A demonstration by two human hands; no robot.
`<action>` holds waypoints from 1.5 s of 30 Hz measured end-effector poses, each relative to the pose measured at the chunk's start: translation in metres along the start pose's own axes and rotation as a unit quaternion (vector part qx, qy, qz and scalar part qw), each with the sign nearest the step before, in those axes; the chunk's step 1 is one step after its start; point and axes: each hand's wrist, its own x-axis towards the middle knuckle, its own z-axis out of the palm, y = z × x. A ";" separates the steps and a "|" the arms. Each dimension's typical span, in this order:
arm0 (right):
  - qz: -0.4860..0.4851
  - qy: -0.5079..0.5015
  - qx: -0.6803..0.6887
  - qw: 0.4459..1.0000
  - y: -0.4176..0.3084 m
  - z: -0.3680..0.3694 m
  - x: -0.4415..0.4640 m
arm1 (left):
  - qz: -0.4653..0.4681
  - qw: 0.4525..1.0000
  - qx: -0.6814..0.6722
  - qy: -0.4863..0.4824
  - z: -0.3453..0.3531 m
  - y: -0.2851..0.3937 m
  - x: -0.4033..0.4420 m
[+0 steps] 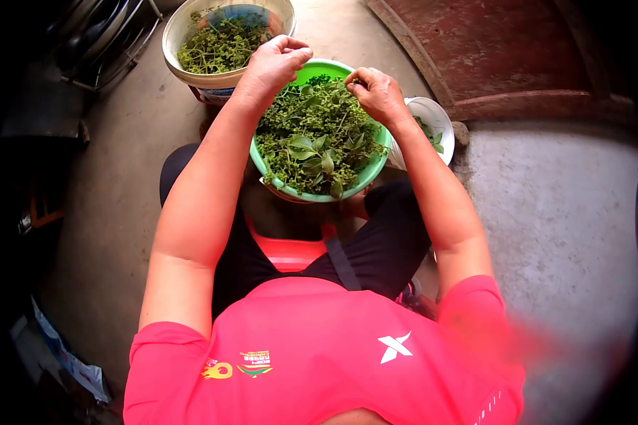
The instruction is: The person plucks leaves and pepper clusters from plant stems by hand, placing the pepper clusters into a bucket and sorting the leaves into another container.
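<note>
A green tub (264,170) stands between my knees, heaped with green sprigs (319,124) bearing clusters of small berries and a few broad leaves. Over its far left rim is my left hand (280,62), thumb and fingers pinched together; whatever they hold, if anything, is too small to make out. My right hand (379,95) is at the far right rim, its fingers closed in a pinch. A small dark bit shows at those fingertips, too indistinct to name.
Beyond my left hand stands a cream bucket (174,53) with more sprigs. A white bucket (443,120) holding some leaves is right of the tub. Reddish wooden boards (503,57) lie at the upper right, and a metal rack (131,57) stands upper left.
</note>
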 end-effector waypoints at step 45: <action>0.120 -0.015 0.619 0.776 -0.017 -0.015 -0.033 | 0.062 0.962 0.262 -0.040 0.050 -0.013 -0.041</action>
